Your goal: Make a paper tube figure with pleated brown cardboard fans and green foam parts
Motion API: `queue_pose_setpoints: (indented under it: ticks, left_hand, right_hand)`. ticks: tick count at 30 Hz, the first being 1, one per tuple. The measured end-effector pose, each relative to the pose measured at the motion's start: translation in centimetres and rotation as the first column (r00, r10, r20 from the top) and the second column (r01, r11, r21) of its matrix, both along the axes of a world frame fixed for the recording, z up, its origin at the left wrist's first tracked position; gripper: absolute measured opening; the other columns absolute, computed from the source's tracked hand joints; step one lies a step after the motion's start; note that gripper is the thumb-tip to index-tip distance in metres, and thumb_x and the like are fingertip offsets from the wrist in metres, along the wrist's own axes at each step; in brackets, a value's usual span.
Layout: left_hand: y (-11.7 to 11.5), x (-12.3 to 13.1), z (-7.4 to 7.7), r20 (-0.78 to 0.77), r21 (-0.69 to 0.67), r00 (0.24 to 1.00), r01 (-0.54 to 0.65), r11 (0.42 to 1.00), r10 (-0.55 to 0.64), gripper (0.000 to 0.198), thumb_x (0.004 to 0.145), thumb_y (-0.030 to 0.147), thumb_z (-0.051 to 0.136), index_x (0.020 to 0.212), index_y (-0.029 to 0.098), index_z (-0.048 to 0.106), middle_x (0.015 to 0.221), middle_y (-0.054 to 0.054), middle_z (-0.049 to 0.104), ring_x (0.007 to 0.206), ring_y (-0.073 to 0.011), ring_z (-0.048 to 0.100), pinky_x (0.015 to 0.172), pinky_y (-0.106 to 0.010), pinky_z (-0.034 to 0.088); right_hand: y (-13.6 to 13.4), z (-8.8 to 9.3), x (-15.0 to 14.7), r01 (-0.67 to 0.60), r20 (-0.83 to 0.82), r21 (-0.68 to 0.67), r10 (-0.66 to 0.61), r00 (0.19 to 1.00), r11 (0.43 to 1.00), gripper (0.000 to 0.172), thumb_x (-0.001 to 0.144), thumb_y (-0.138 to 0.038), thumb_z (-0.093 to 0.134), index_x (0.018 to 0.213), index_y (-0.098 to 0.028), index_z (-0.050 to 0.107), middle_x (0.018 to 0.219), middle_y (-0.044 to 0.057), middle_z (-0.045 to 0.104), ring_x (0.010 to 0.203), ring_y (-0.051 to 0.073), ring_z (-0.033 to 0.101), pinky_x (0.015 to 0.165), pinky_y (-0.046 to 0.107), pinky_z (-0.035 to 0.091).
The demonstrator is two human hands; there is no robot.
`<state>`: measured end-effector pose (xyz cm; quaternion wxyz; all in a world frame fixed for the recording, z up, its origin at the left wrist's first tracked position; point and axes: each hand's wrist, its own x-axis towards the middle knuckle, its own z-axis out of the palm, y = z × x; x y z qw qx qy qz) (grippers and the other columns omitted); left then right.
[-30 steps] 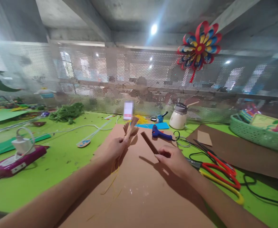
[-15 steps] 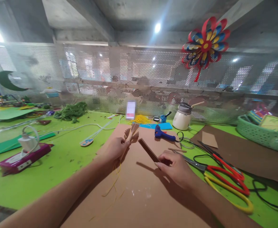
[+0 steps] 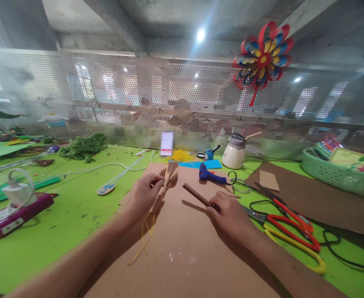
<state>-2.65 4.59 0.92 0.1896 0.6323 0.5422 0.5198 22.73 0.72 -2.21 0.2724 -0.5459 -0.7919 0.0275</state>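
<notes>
My left hand (image 3: 147,191) is closed at the neck of a small broom-like paper craft (image 3: 161,194), brown, with fringed ends fanning out at the top. Yellow strings (image 3: 146,238) trail from its lower end. Between the thumb and fingers of my right hand (image 3: 230,209) is a narrow dark brown folded paper strip (image 3: 196,195), tilted up to the left and apart from the craft. Both hands are over a light brown sheet of card (image 3: 182,248). A blue glue gun (image 3: 213,176) lies beyond the strip.
To the right are red-handled scissors (image 3: 293,227), a yellow-handled pair (image 3: 312,258), dark brown card (image 3: 293,198) and a green basket (image 3: 340,174). A cream jug (image 3: 233,155) stands behind. Leftward sit a purple power strip (image 3: 20,217) and green yarn (image 3: 84,147).
My left hand has shifted along the craft, showing more of its stem. The strip in my right hand has turned flatter. The whole view has swung slightly right.
</notes>
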Motion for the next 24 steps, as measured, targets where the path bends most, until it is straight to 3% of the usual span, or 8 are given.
queue_pose_setpoints:
  ticks: [6,11,19,24]
  left_hand:
    - [-1.0,0.9,0.1,-0.047,-0.018,0.998,0.040,0.999,-0.041,0.011,0.069,0.022,0.066,0.058,0.019,0.067,0.054,-0.001,0.061,0.051,-0.0133,0.050,0.052,-0.026,0.033]
    - [-1.0,0.5,0.1,-0.069,0.004,0.997,0.037,0.999,-0.037,0.012,0.071,0.025,0.066,0.061,0.018,0.065,0.057,-0.001,0.061,0.054,-0.0131,0.052,0.053,-0.025,0.036]
    - [-0.6,-0.4,0.5,-0.026,0.123,0.998,-0.057,0.991,0.061,0.019,0.070,0.028,0.066,0.057,0.018,0.057,0.051,0.003,0.055,0.049,-0.0097,0.046,0.049,-0.022,0.034]
    - [-0.1,-0.6,0.6,-0.005,0.094,0.998,-0.064,0.993,0.065,0.024,0.071,0.036,0.065,0.057,0.017,0.060,0.051,0.003,0.056,0.049,-0.0100,0.047,0.049,-0.022,0.034]
  right_hand:
    - [0.6,-0.4,0.0,-0.023,0.035,0.015,0.022,0.999,1.000,0.012,0.085,-0.017,0.056,0.079,-0.017,0.066,0.084,0.006,0.061,0.082,0.022,0.057,0.071,0.032,0.040]
    - [0.3,-0.6,-0.1,-0.047,0.040,0.026,0.046,0.998,0.999,0.011,0.086,-0.018,0.056,0.079,-0.018,0.065,0.083,0.005,0.060,0.080,0.021,0.056,0.070,0.032,0.040]
    - [-0.6,-0.3,-0.2,-0.079,0.021,0.039,0.078,0.997,0.996,0.012,0.087,-0.017,0.055,0.078,-0.016,0.063,0.082,0.005,0.057,0.078,0.020,0.055,0.070,0.031,0.041]
    - [-0.6,-0.6,0.0,-0.083,0.018,0.058,0.082,0.996,0.995,0.011,0.086,-0.017,0.058,0.075,-0.017,0.062,0.080,0.004,0.057,0.077,0.019,0.055,0.068,0.031,0.040]
